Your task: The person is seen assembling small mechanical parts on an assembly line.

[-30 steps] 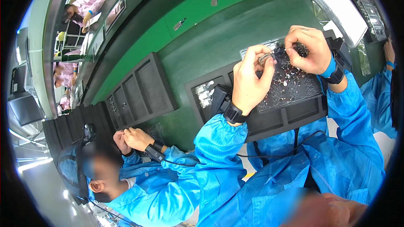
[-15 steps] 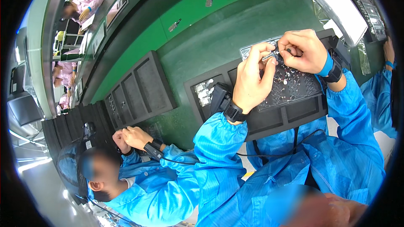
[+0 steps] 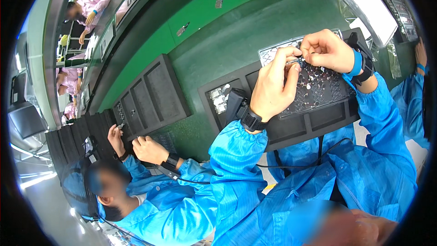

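Note:
Over a clear plastic tray (image 3: 298, 109) strewn with tiny silvery and dark pieces, both of my hands work close together. My left hand (image 3: 274, 86) pinches a small metallic part between thumb and fingertips; the fingers cover most of it. Right beside that part, the thumb and forefinger of my right hand (image 3: 328, 53) are pressed together, and whatever they hold is too small to make out. Beneath the clear tray lies a black compartmented tray (image 3: 268, 140). Its left compartment holds several small silvery-white parts (image 3: 219, 100).
Another black divided tray (image 3: 159, 84) lies to the left, near a co-worker's hands (image 3: 150, 149). Three small metal parts (image 3: 219, 1) rest along the bench's far side. A white box (image 3: 365, 9) stands at the far right, near another person's arm (image 3: 421, 59). A cable (image 3: 291, 168) crosses by my sleeves.
My right hand has shifted slightly up and its fingers have uncurled somewhat, while my left hand stays almost in place. The co-worker's hands, together before, have moved apart.

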A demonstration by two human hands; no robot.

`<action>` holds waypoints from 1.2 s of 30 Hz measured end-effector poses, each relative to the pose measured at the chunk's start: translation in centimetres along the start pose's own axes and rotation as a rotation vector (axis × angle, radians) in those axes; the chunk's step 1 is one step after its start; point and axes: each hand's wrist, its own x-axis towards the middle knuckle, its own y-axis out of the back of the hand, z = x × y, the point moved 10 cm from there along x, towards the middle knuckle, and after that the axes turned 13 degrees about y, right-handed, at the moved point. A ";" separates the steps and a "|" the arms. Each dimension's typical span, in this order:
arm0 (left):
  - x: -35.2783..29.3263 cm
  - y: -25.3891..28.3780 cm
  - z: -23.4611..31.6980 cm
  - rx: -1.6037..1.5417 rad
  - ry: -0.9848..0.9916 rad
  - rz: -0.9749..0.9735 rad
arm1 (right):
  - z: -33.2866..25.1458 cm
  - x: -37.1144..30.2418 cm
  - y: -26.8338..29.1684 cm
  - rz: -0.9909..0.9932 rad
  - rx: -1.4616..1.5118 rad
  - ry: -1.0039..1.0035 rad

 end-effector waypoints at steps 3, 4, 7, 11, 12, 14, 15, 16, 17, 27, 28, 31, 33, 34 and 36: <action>-0.1 0.2 -0.2 0.011 -0.006 0.014 | 0.3 0.0 -0.5 -0.057 -0.008 -0.043; 0.0 0.1 0.0 0.030 -0.035 0.020 | 0.4 -0.1 -0.4 -0.053 -0.034 -0.048; 0.0 0.1 0.2 0.052 -0.050 0.023 | 0.1 -0.1 -0.4 -0.042 -0.043 -0.046; 0.0 0.1 0.0 0.025 -0.001 0.005 | -0.1 -0.1 -0.3 -0.052 -0.029 -0.047; -0.1 0.1 0.0 0.025 -0.001 0.004 | -0.2 -0.2 -0.3 -0.051 -0.029 -0.047; 0.0 0.0 -0.5 0.001 0.039 -0.008 | -0.1 -0.1 -0.4 -0.049 -0.005 -0.051; 0.0 0.0 -0.5 0.001 0.040 -0.009 | -0.1 -0.1 -0.4 -0.049 -0.004 -0.051; 0.0 0.1 -0.3 0.001 0.033 -0.009 | -0.2 -0.1 -0.4 -0.052 -0.020 -0.049; 0.0 0.1 -0.2 0.001 0.027 -0.008 | -0.2 -0.1 -0.4 -0.056 -0.037 -0.047; 0.2 0.1 -0.7 -0.033 0.073 -0.036 | -0.2 0.0 -0.3 -0.044 -0.036 -0.024; 0.2 0.1 -0.8 -0.036 0.078 -0.033 | -0.2 0.0 -0.3 -0.037 -0.031 -0.022; 0.2 0.1 -0.9 -0.035 0.084 -0.033 | -0.2 0.0 -0.3 -0.023 -0.021 -0.020; 0.2 0.1 -0.9 -0.032 0.087 -0.035 | -0.3 0.0 -0.3 -0.017 -0.017 -0.021; 0.2 0.1 -0.9 -0.032 0.086 -0.038 | -0.3 0.0 -0.3 -0.014 -0.020 -0.018; 0.1 0.1 -0.9 -0.032 0.085 -0.040 | -0.3 0.0 -0.3 -0.011 -0.023 -0.015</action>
